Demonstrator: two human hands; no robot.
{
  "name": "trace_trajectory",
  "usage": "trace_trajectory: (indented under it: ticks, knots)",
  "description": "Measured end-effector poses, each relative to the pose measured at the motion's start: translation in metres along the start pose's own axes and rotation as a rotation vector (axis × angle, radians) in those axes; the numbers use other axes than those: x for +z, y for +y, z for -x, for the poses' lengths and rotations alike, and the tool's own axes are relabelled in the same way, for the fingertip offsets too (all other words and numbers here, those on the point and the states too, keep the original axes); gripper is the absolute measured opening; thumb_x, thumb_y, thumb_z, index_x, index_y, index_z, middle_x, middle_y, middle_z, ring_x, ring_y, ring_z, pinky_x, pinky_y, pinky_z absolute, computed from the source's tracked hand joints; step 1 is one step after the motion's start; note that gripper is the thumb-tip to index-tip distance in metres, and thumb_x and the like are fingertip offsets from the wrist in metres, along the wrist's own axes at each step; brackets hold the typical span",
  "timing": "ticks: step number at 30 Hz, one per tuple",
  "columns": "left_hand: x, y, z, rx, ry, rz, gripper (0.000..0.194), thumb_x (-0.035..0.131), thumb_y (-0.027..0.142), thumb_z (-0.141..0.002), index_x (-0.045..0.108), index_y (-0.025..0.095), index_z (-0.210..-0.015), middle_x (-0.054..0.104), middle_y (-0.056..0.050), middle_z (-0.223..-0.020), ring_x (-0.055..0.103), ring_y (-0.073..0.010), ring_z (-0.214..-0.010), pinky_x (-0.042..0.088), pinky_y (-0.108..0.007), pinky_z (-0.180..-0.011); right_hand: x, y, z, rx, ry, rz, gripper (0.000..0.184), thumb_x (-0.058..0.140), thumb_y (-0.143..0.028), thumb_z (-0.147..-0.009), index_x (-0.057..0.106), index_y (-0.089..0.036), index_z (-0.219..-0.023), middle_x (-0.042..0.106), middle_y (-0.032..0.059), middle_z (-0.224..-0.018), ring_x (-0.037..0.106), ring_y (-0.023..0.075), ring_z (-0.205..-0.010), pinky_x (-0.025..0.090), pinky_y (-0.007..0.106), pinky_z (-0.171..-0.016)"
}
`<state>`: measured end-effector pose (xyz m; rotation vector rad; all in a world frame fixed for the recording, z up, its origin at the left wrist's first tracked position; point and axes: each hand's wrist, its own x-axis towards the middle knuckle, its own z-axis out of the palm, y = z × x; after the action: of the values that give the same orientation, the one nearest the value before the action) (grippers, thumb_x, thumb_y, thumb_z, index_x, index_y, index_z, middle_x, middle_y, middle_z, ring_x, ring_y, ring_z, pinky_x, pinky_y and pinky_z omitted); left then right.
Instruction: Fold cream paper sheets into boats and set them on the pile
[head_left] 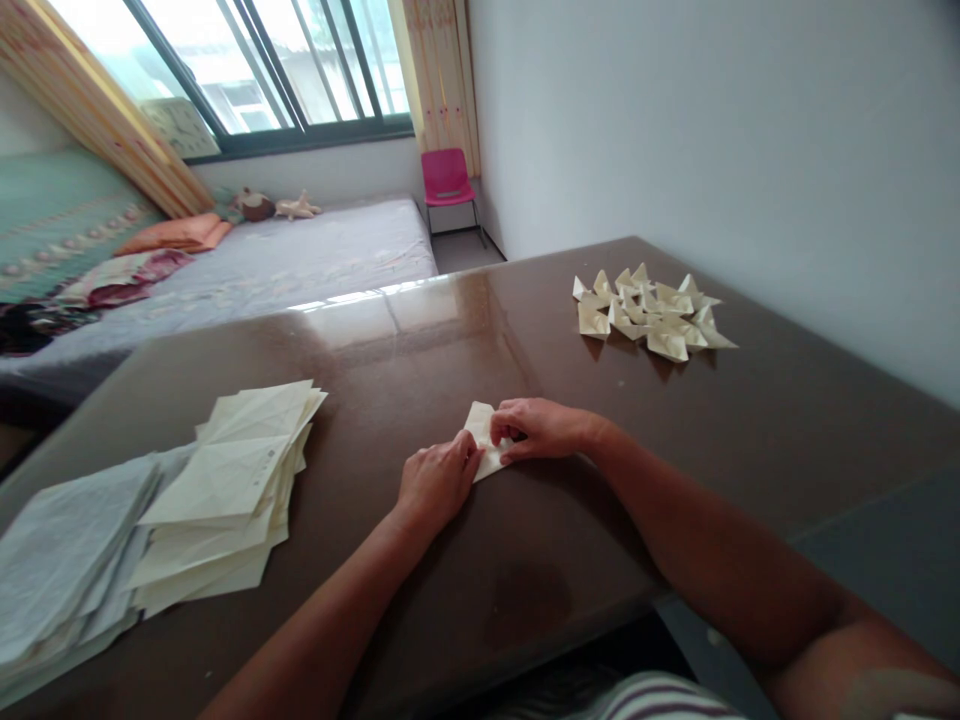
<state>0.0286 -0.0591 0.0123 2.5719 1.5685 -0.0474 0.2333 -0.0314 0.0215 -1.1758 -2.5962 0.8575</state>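
Note:
A small piece of cream paper (484, 418), folded into a narrow shape, lies on the brown table between my hands. My left hand (441, 474) presses on its left edge with the fingers curled together. From the other side my right hand (541, 428) pinches the paper, thumb and bent fingers close together. The fingers hide part of the folds. Farther off to the right sits a cluster of folded paper boats (667, 335) in the same cream colour.
The glossy table (405, 400) stands against a white wall on the right. At left lie a stack of creased cream sheets (225, 480) and a pile of greyish paper (75, 550). Beyond are a bed (337, 245) and a pink chair (448, 180) below the window.

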Motion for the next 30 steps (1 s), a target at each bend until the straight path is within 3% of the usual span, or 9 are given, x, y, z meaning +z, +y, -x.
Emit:
trace_trajectory:
  ticks: [8,12,17,21,30]
  knots:
    - [0.001,0.002,0.001,-0.020,-0.039,-0.050,0.033,0.026,0.042,-0.097,0.053,0.024,-0.098,0.070,-0.004,-0.086,0.067,-0.0214,-0.076,0.044,-0.029,-0.068,0.010,0.002,-0.005,0.050,0.036,0.037,0.024,0.071,-0.035,-0.074,0.065,-0.018,-0.090,0.056,0.0020,-0.087,0.052,0.0127,-0.075,0.037,0.021,-0.064]
    - [-0.001,0.001,0.003,0.009,0.016,-0.051,0.028,0.031,0.039,-0.097,0.054,0.024,-0.098,0.068,-0.003,-0.087,0.065,-0.0202,-0.078,0.045,-0.029,-0.065,0.015,0.003,-0.007,0.095,0.081,0.040,0.023,0.071,-0.035,-0.073,0.063,-0.019,-0.086,0.057,0.0005,-0.085,0.051,0.0118,-0.072,0.034,0.021,-0.061]
    - [-0.003,0.001,0.010,0.260,0.195,-0.046,0.018,0.040,0.028,-0.095,0.057,0.022,-0.096,0.062,-0.003,-0.099,0.055,-0.0197,-0.097,0.047,-0.028,-0.073,0.020,0.003,-0.010,0.117,0.125,0.050,0.016,0.068,-0.032,-0.074,0.063,-0.019,-0.082,0.058,0.0002,-0.084,0.052,0.0118,-0.072,0.034,0.021,-0.061]
    - [0.005,0.002,0.016,0.501,0.207,-0.021,0.019,0.041,0.024,-0.095,0.059,0.020,-0.101,0.062,-0.003,-0.097,0.055,-0.0179,-0.093,0.049,-0.028,-0.076,0.020,0.002,-0.011,0.129,0.130,0.021,0.011,0.066,-0.024,-0.072,0.064,-0.019,-0.082,0.059,0.0001,-0.084,0.053,0.0113,-0.072,0.035,0.021,-0.062]
    - [0.007,0.002,0.017,0.539,0.162,-0.117,0.025,0.041,0.024,-0.095,0.055,0.021,-0.116,0.061,-0.003,-0.104,0.057,-0.0169,-0.091,0.051,-0.029,-0.077,0.020,0.005,-0.009,0.102,0.127,-0.001,0.014,0.068,-0.025,-0.071,0.063,-0.018,-0.082,0.058,0.0002,-0.083,0.052,0.0119,-0.072,0.036,0.021,-0.063]
